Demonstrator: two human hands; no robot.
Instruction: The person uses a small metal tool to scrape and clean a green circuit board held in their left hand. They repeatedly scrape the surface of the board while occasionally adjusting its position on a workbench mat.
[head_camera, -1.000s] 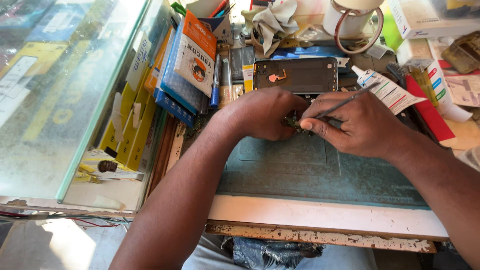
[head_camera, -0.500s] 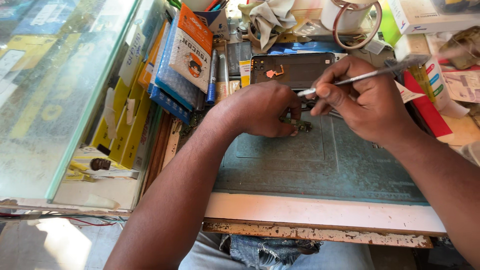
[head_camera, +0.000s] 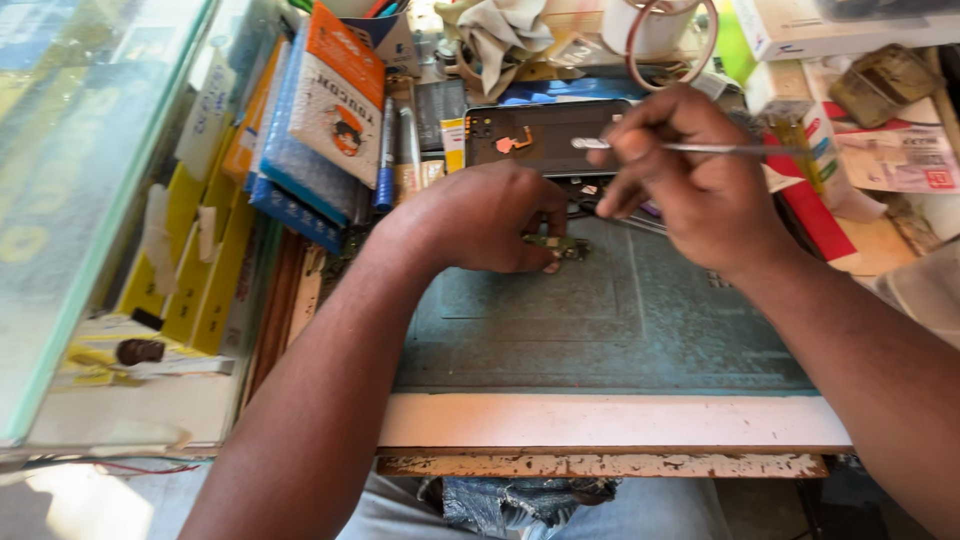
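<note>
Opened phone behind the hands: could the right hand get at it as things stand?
Probably yes. The right hand holds a thin metal tool just in front of the phone, with nothing between them.

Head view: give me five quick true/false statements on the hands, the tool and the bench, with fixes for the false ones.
1. The right hand holds a thin metal tool. True.
2. The left hand is lifted clear of the green mat. False: it rests on the mat, fingers on a small circuit board.
3. An opened phone lies beyond the hands. True.
4. The tool's tip touches the small circuit board. False: the tool is held level above the phone.
5. A blue pen lies right of the right hand. False: it lies left of the phone, beside the packets.
</note>
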